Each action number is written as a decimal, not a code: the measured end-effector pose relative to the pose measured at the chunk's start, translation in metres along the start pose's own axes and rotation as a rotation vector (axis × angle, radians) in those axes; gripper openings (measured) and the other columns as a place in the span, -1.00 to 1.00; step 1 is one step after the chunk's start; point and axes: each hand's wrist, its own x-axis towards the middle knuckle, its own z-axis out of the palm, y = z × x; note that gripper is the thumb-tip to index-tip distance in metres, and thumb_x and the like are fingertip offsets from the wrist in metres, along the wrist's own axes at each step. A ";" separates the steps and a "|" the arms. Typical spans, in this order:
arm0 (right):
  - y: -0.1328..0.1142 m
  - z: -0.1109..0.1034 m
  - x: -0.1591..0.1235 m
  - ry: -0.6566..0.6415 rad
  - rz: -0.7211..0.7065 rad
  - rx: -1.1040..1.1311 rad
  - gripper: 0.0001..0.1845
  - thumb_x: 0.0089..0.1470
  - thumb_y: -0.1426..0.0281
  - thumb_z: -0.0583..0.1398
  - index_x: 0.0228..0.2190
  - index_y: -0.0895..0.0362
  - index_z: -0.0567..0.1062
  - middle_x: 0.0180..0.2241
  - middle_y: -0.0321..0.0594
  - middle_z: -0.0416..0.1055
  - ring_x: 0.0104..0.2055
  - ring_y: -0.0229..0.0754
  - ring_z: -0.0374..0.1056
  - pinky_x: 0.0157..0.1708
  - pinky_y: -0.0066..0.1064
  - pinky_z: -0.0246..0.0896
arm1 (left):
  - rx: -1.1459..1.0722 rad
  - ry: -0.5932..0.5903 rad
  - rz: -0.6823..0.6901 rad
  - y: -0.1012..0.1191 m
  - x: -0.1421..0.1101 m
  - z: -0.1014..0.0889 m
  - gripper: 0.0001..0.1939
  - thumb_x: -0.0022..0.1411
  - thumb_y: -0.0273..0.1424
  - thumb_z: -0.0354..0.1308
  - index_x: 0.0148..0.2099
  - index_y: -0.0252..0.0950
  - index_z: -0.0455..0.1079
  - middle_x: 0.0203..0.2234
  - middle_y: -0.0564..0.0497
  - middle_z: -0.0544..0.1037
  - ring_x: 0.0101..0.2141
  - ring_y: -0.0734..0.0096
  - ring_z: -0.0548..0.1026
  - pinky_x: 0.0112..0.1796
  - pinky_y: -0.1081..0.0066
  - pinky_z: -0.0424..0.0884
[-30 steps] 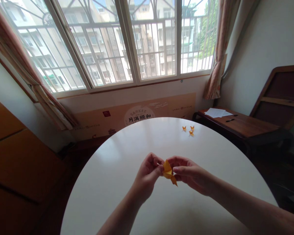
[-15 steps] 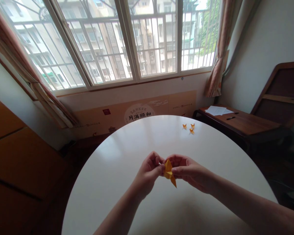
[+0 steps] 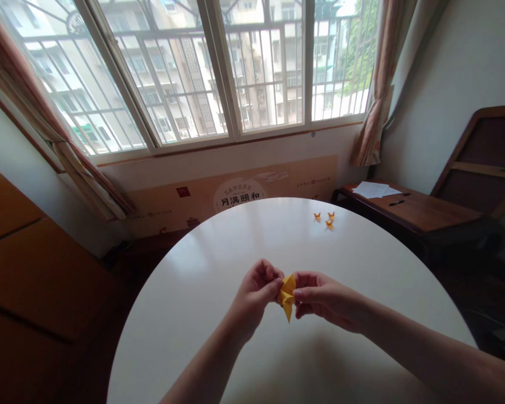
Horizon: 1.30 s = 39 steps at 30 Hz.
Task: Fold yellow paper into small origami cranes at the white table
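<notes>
Above the middle of a round white table [image 3: 219,252] I hold a small folded piece of orange paper [image 3: 287,295] between both hands. My left hand [image 3: 255,295] pinches its left side with thumb and curled fingers. My right hand [image 3: 322,297] pinches its right side, fingers closed. A pointed tip of the paper hangs down between the hands. Three tiny finished orange paper figures [image 3: 326,218] stand on the far right part of the table.
A dark wooden side table [image 3: 421,213] with white sheets [image 3: 374,189] and a pen [image 3: 396,202] stands at the right, beside a wooden chair back [image 3: 483,163]. A barred window and curtains fill the far wall. Wooden furniture [image 3: 33,269] is at the left.
The paper's lower point has swung from pointing down-right to pointing straight down. My fingers have shifted their pinch slightly on it. The hands stay in the same place.
</notes>
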 end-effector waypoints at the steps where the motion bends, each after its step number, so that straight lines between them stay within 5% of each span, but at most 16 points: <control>1: 0.000 0.000 0.000 0.001 -0.002 -0.001 -0.71 -0.05 0.34 0.43 -0.30 0.23 0.56 -0.33 -0.18 0.46 -0.36 -0.30 0.36 -0.31 -0.44 0.28 | -0.009 -0.001 -0.020 0.000 0.000 0.000 -0.59 0.06 -0.33 0.38 -0.37 -0.29 0.13 -0.45 0.10 0.42 -0.50 0.57 0.38 -0.49 0.55 0.31; 18: 0.002 0.000 0.003 0.071 0.044 0.122 -0.79 0.10 0.32 0.33 -0.33 0.20 0.47 -0.44 -0.25 0.44 -0.46 -0.32 0.35 -0.43 -0.46 0.34 | -0.031 0.113 -0.253 0.001 0.000 -0.002 -0.73 0.10 -0.35 0.30 -0.27 -0.29 0.25 -0.43 0.07 0.42 -0.52 0.55 0.42 -0.60 0.60 0.36; 23: 0.002 -0.003 0.005 0.151 0.036 0.246 -0.81 0.11 0.31 0.32 -0.32 0.17 0.48 -0.48 -0.31 0.43 -0.47 -0.33 0.36 -0.47 -0.47 0.36 | 0.087 0.175 -0.165 0.000 0.003 -0.004 -0.75 0.13 -0.34 0.24 -0.16 -0.31 0.35 -0.25 -0.07 0.50 -0.36 0.40 0.49 -0.50 0.49 0.47; 29: -0.001 -0.005 0.008 0.232 0.057 0.303 -0.80 0.09 0.30 0.34 -0.34 0.17 0.49 -0.55 -0.37 0.39 -0.50 -0.34 0.36 -0.50 -0.50 0.34 | 0.454 0.111 0.139 -0.001 -0.001 0.000 -0.70 0.15 -0.39 0.22 -0.03 -0.29 0.45 -0.13 -0.14 0.53 -0.22 0.31 0.49 -0.41 0.45 0.49; 33: 0.000 -0.003 0.006 0.218 0.081 0.283 -0.79 0.09 0.29 0.33 -0.37 0.18 0.50 -0.58 -0.37 0.36 -0.52 -0.34 0.33 -0.52 -0.51 0.33 | 0.593 0.143 0.174 -0.001 -0.003 0.000 -0.75 0.20 -0.30 0.20 -0.13 -0.34 0.52 -0.31 -0.11 0.58 -0.36 0.36 0.50 -0.45 0.45 0.46; 39: 0.002 -0.003 0.003 0.184 0.100 0.240 -0.79 0.11 0.28 0.31 -0.40 0.18 0.49 -0.56 -0.37 0.35 -0.52 -0.35 0.32 -0.52 -0.51 0.32 | 0.494 0.186 0.102 0.002 0.000 0.001 -0.77 0.16 -0.28 0.21 -0.31 -0.38 0.51 -0.50 -0.06 0.56 -0.50 0.43 0.47 -0.56 0.51 0.42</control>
